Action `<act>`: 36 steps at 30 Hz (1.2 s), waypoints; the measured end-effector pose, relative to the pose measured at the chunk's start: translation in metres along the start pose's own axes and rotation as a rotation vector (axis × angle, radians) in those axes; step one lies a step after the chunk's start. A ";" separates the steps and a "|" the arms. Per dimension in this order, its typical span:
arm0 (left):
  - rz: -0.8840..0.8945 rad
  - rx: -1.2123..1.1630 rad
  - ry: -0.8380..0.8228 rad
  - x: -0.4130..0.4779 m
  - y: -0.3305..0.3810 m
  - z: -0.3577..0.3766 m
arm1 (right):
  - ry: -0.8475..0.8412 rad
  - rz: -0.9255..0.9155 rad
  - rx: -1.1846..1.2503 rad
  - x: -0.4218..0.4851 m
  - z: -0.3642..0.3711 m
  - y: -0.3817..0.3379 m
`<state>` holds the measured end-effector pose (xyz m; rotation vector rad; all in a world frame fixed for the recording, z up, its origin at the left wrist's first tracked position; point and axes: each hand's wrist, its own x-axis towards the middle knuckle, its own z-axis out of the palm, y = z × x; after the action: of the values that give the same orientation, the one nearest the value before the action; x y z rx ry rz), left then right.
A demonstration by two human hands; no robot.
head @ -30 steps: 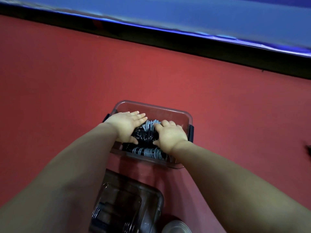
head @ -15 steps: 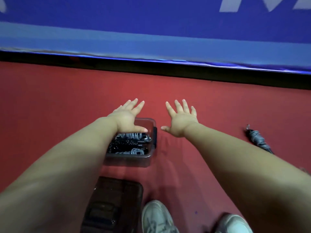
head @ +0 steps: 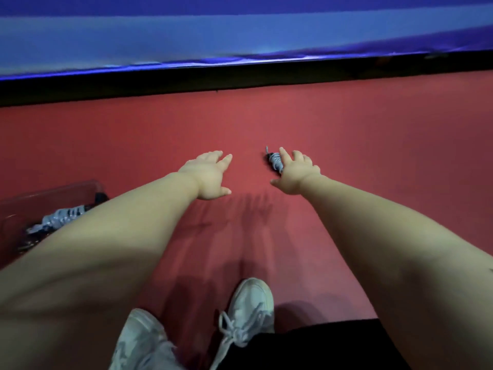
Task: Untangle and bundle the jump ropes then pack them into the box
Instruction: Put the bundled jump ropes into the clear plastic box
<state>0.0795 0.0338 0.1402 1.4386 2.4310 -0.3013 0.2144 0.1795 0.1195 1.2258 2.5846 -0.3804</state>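
Note:
A bundled grey-and-black jump rope [head: 275, 162] lies on the red floor ahead. My right hand [head: 294, 173] is stretched out over its near end with fingers spread, partly hiding it; whether the fingers touch it is unclear. My left hand [head: 209, 174] hovers open over bare floor to the left of the bundle, holding nothing. The clear plastic box [head: 53, 193] stands at the far left, mostly behind my left forearm, with bundled ropes [head: 61, 216] inside.
A black strip and a blue padded wall [head: 240, 36] border the red floor at the back. My two white shoes [head: 248, 311] and a dark garment edge are at the bottom of the view.
Both hands left the box and swung right across the floor. The view turned right, so the box slid to the left edge and the loose bundle came under my right hand.

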 end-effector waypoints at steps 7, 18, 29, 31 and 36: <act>0.164 0.065 -0.052 0.064 0.070 0.015 | -0.107 0.389 0.179 0.031 0.051 0.097; 0.162 -0.071 -0.181 0.114 0.083 0.071 | -0.108 0.640 0.264 0.055 0.142 0.153; 0.195 -0.055 -0.177 0.114 0.089 0.075 | -0.009 0.231 0.357 0.053 0.138 0.140; 0.228 0.011 -0.107 0.108 0.081 0.064 | 0.016 0.045 0.366 0.052 0.124 0.124; 0.352 0.293 0.117 0.087 0.033 0.028 | 0.096 -0.367 0.335 0.053 0.076 0.062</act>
<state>0.0727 0.1115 0.0817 2.0260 2.2295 -0.5193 0.2395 0.2292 0.0230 0.8680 2.9156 -0.8766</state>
